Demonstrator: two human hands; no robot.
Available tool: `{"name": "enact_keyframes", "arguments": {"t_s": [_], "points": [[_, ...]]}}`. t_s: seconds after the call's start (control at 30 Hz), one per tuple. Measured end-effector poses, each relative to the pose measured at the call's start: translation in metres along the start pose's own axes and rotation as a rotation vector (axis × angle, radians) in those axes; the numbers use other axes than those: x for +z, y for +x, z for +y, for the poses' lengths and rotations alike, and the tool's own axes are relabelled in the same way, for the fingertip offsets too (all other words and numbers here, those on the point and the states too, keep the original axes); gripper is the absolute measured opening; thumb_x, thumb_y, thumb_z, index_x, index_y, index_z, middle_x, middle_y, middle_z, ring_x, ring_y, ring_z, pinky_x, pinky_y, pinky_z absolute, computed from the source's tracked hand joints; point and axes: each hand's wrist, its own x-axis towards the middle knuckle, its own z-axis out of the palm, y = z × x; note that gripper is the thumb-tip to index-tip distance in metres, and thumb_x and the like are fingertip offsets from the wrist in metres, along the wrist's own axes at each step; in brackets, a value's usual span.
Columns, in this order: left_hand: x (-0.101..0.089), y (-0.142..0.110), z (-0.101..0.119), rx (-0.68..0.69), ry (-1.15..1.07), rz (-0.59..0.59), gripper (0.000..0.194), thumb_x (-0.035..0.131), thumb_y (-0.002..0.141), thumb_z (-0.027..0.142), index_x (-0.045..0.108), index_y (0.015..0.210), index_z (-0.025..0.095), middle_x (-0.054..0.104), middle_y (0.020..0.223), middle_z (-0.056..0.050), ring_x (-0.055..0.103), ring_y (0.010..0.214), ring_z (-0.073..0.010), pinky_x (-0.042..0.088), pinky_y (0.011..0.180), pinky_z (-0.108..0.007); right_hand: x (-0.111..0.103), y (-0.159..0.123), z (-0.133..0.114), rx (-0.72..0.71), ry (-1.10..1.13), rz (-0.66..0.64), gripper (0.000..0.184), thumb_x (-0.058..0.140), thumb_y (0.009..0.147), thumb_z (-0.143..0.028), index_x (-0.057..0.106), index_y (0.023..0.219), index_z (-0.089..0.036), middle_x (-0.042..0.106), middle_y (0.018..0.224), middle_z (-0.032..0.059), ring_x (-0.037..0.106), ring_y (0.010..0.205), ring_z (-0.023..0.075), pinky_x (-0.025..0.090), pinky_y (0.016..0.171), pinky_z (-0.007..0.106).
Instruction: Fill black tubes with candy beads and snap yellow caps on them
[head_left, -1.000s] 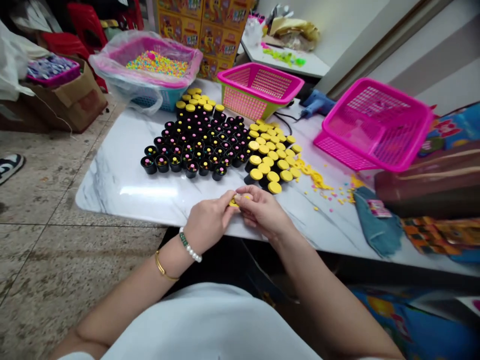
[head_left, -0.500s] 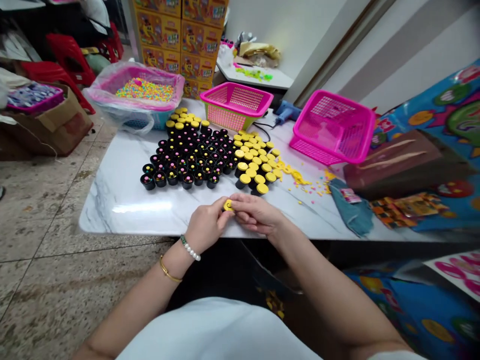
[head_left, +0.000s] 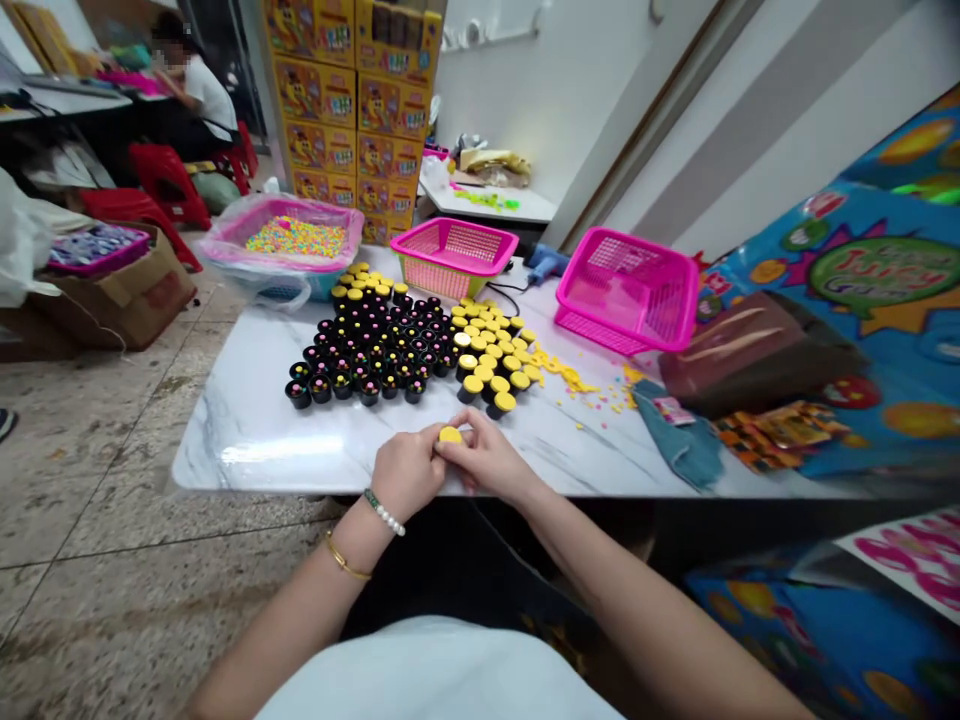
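Note:
Near the table's front edge, my left hand [head_left: 407, 468] and my right hand [head_left: 491, 458] meet, fingers closed around a small round yellow lid [head_left: 450, 435]. Its flat top faces up between them; whatever lies beneath it is hidden by my fingers. Just beyond my hands stand rows of small open black cups [head_left: 370, 390] with coloured beads inside. To their right is a group of black cups with yellow lids [head_left: 504, 403], and a smaller lidded group [head_left: 360, 285] stands behind at the left.
A plastic-lined basket of coloured beads [head_left: 296, 238] stands back left. Two pink baskets [head_left: 454, 245] [head_left: 626, 290] and a blue glue gun [head_left: 546, 262] are at the rear. Loose yellow pieces [head_left: 566, 372], a denim cloth [head_left: 679, 435] and wrappers [head_left: 784, 430] lie right. A person [head_left: 199, 95] sits far left.
The view has tilted up and shifted slightly. My right-hand fingers have moved round the lid, and its top, earlier showing a dark curved mark, now looks plain yellow.

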Motion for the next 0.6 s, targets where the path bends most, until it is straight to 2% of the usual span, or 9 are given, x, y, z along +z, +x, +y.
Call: {"name": "enact_keyframes", "arguments": {"t_s": [0.07,0.13,0.2,0.27,0.33,0.4,0.5,0.57,0.6], "points": [[0.001,-0.001,0.003,-0.015,0.108,-0.011,0.031,0.051,0.089,0.027,0.066,0.116,0.024,0.074,0.08,-0.009,0.07,0.075,-0.0248,0.047,0.063,-0.03,0.002,-0.009,0.005,-0.047,-0.126,0.154,0.034,0.067,0.076,-0.046,0.044,0.088,-0.024,0.047,0.041,-0.0127,0.037,0.027,0.0087,0.026,0.028,0.018],[0.003,-0.003,0.001,-0.002,0.117,-0.003,0.034,0.055,0.089,0.035,0.065,0.118,0.02,0.073,0.077,-0.009,0.07,0.074,-0.0257,0.049,0.064,-0.031,-0.009,-0.016,0.007,-0.05,-0.209,0.314,0.032,0.065,0.077,-0.048,0.046,0.085,-0.024,0.048,0.04,-0.0108,0.037,0.027,0.0095,0.027,0.03,0.02],[0.005,-0.007,-0.007,0.029,0.001,0.064,0.036,0.058,0.089,0.037,0.064,0.12,0.019,0.072,0.074,-0.006,0.069,0.071,-0.0215,0.051,0.066,-0.029,-0.032,-0.019,0.01,-0.048,-0.302,0.502,0.031,0.064,0.077,-0.05,0.049,0.083,-0.023,0.05,0.041,-0.0082,0.042,0.03,0.0113,0.032,0.034,0.022],[0.008,-0.013,-0.016,0.064,-0.164,0.184,0.033,0.057,0.09,0.032,0.062,0.12,0.019,0.071,0.071,-0.002,0.067,0.065,-0.0156,0.052,0.068,-0.026,-0.06,-0.018,0.013,-0.052,-0.395,0.687,0.031,0.065,0.076,-0.049,0.051,0.08,-0.023,0.052,0.04,-0.006,0.047,0.035,0.0132,0.036,0.039,0.023],[0.011,-0.018,-0.023,0.105,-0.221,0.29,0.03,0.055,0.091,0.032,0.063,0.116,0.019,0.069,0.07,0.0,0.063,0.059,-0.013,0.052,0.065,-0.024,-0.084,-0.015,0.017,-0.048,-0.42,0.789,0.03,0.066,0.074,-0.048,0.051,0.079,-0.022,0.053,0.04,-0.005,0.049,0.036,0.0138,0.037,0.04,0.023],[0.016,-0.018,-0.027,0.158,-0.196,0.353,0.029,0.054,0.092,0.034,0.064,0.114,0.018,0.068,0.069,0.0,0.061,0.055,-0.0124,0.052,0.061,-0.024,-0.099,-0.008,0.02,-0.033,-0.35,0.791,0.032,0.064,0.075,-0.05,0.05,0.082,-0.022,0.053,0.041,-0.0055,0.046,0.033,0.0128,0.034,0.037,0.022],[0.02,-0.019,-0.027,0.226,-0.174,0.381,0.028,0.053,0.092,0.036,0.064,0.112,0.02,0.067,0.07,0.001,0.06,0.054,-0.0118,0.051,0.059,-0.023,-0.111,0.005,0.024,-0.027,-0.231,0.651,0.04,0.062,0.075,-0.056,0.051,0.094,-0.022,0.061,0.052,-0.0043,0.046,0.031,0.0121,0.03,0.032,0.021],[0.016,-0.024,-0.027,0.222,-0.171,0.39,0.027,0.054,0.092,0.036,0.065,0.111,0.021,0.066,0.07,0.002,0.059,0.053,-0.0111,0.05,0.056,-0.022,-0.12,0.01,0.023,-0.05,-0.221,0.57,0.044,0.062,0.075,-0.056,0.054,0.1,-0.021,0.065,0.06,-0.0017,0.052,0.037,0.0127,0.034,0.035,0.022],[0.011,-0.027,-0.028,0.192,-0.159,0.408,0.026,0.055,0.091,0.036,0.066,0.11,0.022,0.066,0.071,0.003,0.059,0.053,-0.0109,0.049,0.056,-0.022,-0.129,0.009,0.022,-0.064,-0.245,0.574,0.043,0.061,0.076,-0.055,0.057,0.1,-0.02,0.066,0.063,-0.0001,0.055,0.041,0.0134,0.038,0.039,0.023]]}}
